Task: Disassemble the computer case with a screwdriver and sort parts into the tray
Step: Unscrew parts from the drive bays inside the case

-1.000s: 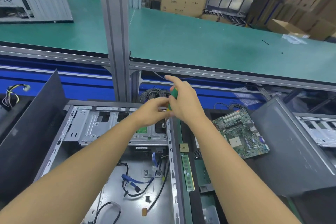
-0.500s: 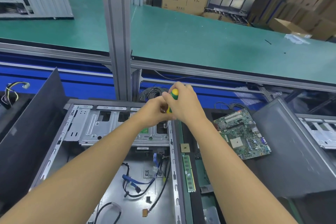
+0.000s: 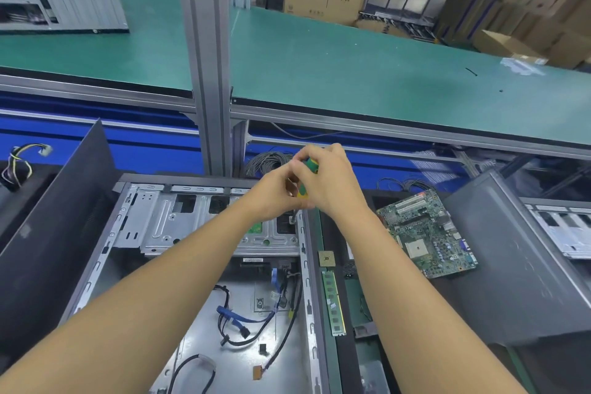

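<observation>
The open computer case (image 3: pixel 96 269) lies flat in front of me, with loose blue and black cables on its floor. Its silver drive cage (image 3: pixel 166 224) sits at the far end. My right hand (image 3: pixel 329 182) grips the green and yellow screwdriver (image 3: pixel 308 166), which stands upright over the cage's far right corner. My left hand (image 3: pixel 271 192) curls its fingers around the screwdriver's lower part, touching my right hand. The tip is hidden behind my hands. In the dark tray (image 3: pixel 345 349) to the right lie a motherboard (image 3: pixel 428 233), a RAM stick (image 3: pixel 333 304) and a CPU chip (image 3: pixel 326 258).
A dark side panel (image 3: pixel 54 233) leans at the left. A grey case panel (image 3: pixel 518 259) stands at the right, with another chassis (image 3: pixel 563 227) behind it. A metal post (image 3: pixel 208 57) and a green bench (image 3: pixel 351 64) rise beyond. Coiled grey cable (image 3: pixel 268 160) lies behind the case.
My right hand's fingers, stretched out a second ago, have curled round the screwdriver handle. Both hands stay at the same corner of the drive cage.
</observation>
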Tool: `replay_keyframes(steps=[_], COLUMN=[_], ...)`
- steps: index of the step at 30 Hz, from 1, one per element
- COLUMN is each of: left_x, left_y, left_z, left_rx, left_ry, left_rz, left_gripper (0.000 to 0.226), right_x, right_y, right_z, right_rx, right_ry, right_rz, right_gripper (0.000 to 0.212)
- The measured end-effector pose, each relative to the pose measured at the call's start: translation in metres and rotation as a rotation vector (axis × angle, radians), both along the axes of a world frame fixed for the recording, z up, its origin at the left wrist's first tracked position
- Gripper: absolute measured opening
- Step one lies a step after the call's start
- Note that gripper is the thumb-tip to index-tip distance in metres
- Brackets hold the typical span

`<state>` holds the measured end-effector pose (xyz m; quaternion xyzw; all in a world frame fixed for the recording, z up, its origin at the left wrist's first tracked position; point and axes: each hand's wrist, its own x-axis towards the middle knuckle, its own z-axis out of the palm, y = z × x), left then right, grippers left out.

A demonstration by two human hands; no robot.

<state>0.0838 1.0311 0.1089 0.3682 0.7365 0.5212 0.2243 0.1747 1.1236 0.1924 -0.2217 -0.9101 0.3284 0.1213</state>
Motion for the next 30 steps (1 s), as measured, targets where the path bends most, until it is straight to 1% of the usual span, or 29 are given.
replay_keyframes(steps=[1,3,4,5,6,8,10,12,15,17,18,20,22,24,27,29,30], left_x=[0.000,-0.002,-0.004,-0.006,-0.007,-0.008,-0.005,-0.003,-0.001,-0.003,-0.006,-0.011,-0.012,-0.006,0.007,0.010,0.011], left_y=[0.000,-0.006,-0.009,-0.012,-0.013,-0.013,-0.009,-0.005,-0.005,-0.011,-0.016,-0.027,-0.032,-0.032,-0.026,-0.023,-0.022], left_z=[-0.001,-0.001,0.000,0.001,0.002,0.003,0.006,0.004,-0.002,-0.007,-0.010,-0.018,-0.025,-0.028,-0.026,-0.022,-0.020], left_rx=[-0.013,-0.002,0.006,0.013,0.016,0.006,-0.019,-0.017,0.017,0.036,0.041,-0.003,-0.079,-0.116,-0.131,-0.132,-0.100], left_ry=[0.001,-0.051,-0.081,-0.090,-0.084,-0.082,-0.049,-0.010,-0.025,-0.041,-0.063,-0.104,-0.118,-0.083,-0.007,0.008,-0.025], left_rz=[-0.025,-0.091,-0.107,-0.103,-0.085,-0.054,-0.056,-0.048,-0.014,0.008,0.032,0.079,0.087,0.050,-0.022,-0.043,-0.048], left_gripper=[0.042,0.037,0.033,0.028,0.022,0.017,0.027,0.033,0.037,0.041,0.041,0.033,0.028,0.027,0.028,0.027,0.025], right_x=[0.000,0.001,0.002,0.002,0.002,0.001,-0.001,-0.002,0.000,0.003,0.004,0.005,0.006,0.006,0.004,0.002,0.001], right_y=[0.000,0.002,0.002,0.003,0.002,0.000,-0.003,-0.006,-0.007,-0.006,-0.005,-0.003,-0.003,-0.005,-0.009,-0.010,-0.010], right_z=[0.001,0.004,0.004,0.005,0.004,0.002,-0.002,-0.004,-0.006,-0.005,-0.005,-0.002,0.000,-0.001,-0.003,-0.002,-0.001], right_rx=[0.013,0.031,0.013,-0.022,-0.065,-0.133,-0.134,-0.058,0.016,0.050,0.060,0.024,-0.045,-0.096,-0.073,-0.077,-0.090], right_ry=[0.002,0.012,0.019,0.023,0.022,0.018,0.030,0.040,0.036,0.061,0.071,0.070,0.059,0.043,-0.011,0.006,0.018], right_rz=[0.005,0.035,0.055,0.069,0.075,0.073,0.047,-0.016,-0.053,-0.028,-0.009,0.019,0.019,0.012,0.031,0.022,0.010], right_gripper=[0.018,0.041,0.050,0.055,0.054,0.043,0.031,0.023,0.027,0.028,0.034,0.044,0.045,0.041,0.037,0.022,0.014])
